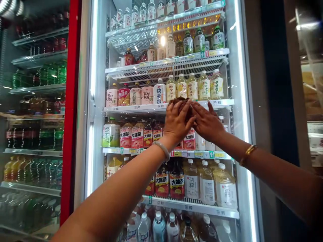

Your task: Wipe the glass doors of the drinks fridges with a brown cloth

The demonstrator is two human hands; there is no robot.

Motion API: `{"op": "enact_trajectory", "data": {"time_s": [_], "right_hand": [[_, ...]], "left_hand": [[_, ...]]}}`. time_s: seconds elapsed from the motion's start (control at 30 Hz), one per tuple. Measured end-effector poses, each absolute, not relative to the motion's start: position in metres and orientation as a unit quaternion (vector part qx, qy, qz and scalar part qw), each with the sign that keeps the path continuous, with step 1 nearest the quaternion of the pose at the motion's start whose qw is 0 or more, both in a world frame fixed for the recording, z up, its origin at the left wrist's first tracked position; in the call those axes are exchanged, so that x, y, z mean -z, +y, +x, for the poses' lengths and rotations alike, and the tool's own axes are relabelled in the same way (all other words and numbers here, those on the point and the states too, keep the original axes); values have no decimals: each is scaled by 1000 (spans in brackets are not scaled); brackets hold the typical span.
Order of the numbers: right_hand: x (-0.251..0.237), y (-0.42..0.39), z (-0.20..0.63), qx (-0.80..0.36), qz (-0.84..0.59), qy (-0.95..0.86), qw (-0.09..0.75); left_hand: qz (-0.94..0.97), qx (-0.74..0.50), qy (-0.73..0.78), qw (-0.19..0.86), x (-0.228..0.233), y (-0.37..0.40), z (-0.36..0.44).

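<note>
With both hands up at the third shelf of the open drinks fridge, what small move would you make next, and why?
Probably ease the dark brown bottle cap forward off the white wire shelf: the left hand and right hand already meet around it at the shelf's front edge, with yellow tea bottles close behind.

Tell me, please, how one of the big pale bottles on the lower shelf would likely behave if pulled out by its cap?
The big pale bottle looks full, so probably heavy for one hand. Its body is tall with a narrow white cap, so it may swing or tip against the neighbouring bottle. In a lit fridge its smooth surface could be damp and slippery.
</note>
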State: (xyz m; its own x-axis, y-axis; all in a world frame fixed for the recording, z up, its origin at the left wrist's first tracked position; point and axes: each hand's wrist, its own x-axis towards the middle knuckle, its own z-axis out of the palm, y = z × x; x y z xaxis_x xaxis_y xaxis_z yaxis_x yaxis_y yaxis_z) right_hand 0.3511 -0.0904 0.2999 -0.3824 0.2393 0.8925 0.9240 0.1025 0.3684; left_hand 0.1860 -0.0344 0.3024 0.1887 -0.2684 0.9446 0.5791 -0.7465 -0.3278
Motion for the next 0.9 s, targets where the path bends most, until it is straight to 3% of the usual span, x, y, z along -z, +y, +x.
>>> {"op": "enact_trajectory", "data": {"time_s": [0.23, 0.4, 0.5, 0.6, 0.77, 0.9], "right_hand": [[-357, -59, 268, 465, -470, -634, 400], [-331, -53, 251, 467, -375, -733, 323], [-325, -60, 270, 478, -371, -722, 337], [-345, -60, 269, 470, -412, -682, 380], [-379, -44, 223, 444, -454, -650, 417], [-370, -36, 211, 458, -410, -665, 424]], "left_hand": [[-661, 640, -192, 340, -366, -15, 145], [-651, 637, -184, 370, -312, -4, 86], [-680, 600, -150, 393, -275, -5, 85], [-716, 563, -124, 393, -289, -2, 94], [-677, 616, -169, 366, -348, 12, 82], [-660, 618, -173, 390, -316, 14, 65]]}}
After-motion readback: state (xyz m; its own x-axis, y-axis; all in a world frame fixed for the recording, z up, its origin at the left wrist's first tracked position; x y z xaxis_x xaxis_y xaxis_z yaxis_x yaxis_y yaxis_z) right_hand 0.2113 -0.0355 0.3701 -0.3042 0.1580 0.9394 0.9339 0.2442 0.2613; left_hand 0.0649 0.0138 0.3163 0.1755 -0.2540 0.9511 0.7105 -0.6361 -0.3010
